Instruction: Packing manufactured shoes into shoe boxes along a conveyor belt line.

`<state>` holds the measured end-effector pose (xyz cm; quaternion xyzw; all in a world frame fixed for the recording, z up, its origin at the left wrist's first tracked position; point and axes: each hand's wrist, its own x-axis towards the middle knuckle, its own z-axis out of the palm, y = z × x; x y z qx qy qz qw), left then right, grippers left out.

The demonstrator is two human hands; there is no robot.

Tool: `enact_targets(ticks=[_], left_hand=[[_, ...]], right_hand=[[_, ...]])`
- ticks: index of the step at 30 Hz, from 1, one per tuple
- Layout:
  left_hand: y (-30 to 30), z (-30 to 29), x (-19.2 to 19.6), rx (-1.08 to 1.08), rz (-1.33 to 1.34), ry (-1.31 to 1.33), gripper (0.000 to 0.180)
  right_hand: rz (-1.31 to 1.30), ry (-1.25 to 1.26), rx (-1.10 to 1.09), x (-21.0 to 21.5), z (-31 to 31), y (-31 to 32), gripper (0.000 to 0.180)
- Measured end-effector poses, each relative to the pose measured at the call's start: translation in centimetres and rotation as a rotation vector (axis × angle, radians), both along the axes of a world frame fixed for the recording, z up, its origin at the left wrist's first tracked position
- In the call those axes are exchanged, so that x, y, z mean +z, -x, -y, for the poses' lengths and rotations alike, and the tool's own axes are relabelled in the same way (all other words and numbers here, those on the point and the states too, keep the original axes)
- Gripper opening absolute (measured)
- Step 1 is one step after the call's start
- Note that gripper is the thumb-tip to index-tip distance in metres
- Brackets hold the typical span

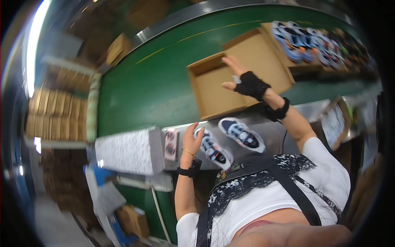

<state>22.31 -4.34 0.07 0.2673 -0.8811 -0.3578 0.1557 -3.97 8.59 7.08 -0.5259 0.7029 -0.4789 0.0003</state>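
My left hand is beside the toe of a dark blue and white sneaker on the metal table edge. Its fingers and thumb are apart; whether they touch the shoe I cannot tell. A matching sneaker lies to the right, between my two arms. My right hand, in a black fingerless glove, is raised over a shallow open cardboard box. The fingers there are stretched out and spread, holding nothing. To the left of my left hand stands a small pink box.
A stack of white patterned paper lies at the left. Several sneakers fill a carton at the far right. Beyond the table edge runs a green surface. Stacked cartons stand far left; an open container sits near right.
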Motion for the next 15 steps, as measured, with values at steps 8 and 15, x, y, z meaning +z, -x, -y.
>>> enact_targets(ticks=[8, 15], left_hand=[[-22.4, -6.7, -1.4, 0.768, -0.187, -0.341, 0.027], [-32.8, -7.2, -0.5, 1.022, -0.258, -0.330, 0.024]], right_hand=[[-0.058, -0.350, 0.482, -1.8, 2.6, -10.9, 0.046], [-0.161, -0.582, 0.759, -2.8, 4.6, -17.3, 0.043]])
